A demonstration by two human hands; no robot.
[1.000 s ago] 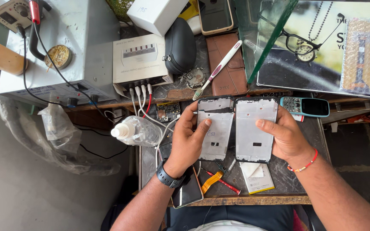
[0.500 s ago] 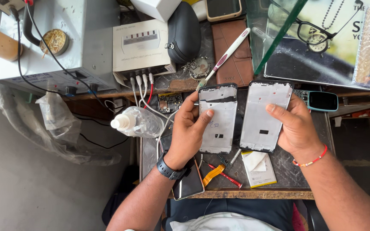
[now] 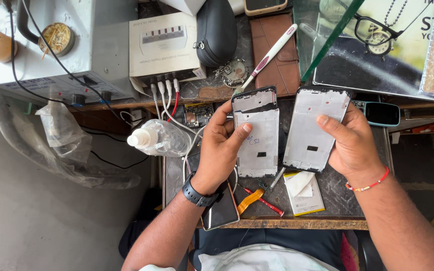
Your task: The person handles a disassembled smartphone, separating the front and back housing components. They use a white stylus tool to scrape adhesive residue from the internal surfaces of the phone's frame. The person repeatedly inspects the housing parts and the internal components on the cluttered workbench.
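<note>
Cluttered and dark, your repair bench [image 3: 337, 198] is packed with tools, so keep both parts held up off it. Your left hand [image 3: 220, 150] is closed on the left phone frame [image 3: 257, 135], thumb laid across its pale face and fingers curled behind its left edge; your right hand [image 3: 350, 143] is closed on the right phone frame [image 3: 311, 129], thumb on the face, fingers behind the right edge. Both frames hang side by side, near but apart, above the red-handled screwdriver [image 3: 262, 199] and the orange flex ribbon [image 3: 250, 199]. To compare them well, I'd judge it best to keep the top edges level and both faces square to you (thumbs clear of the small cut-outs). Against half a second ago, the grips match; the pair merely sits lower in view, with the plastic squeeze bottle [image 3: 157, 139] likewise.
</note>
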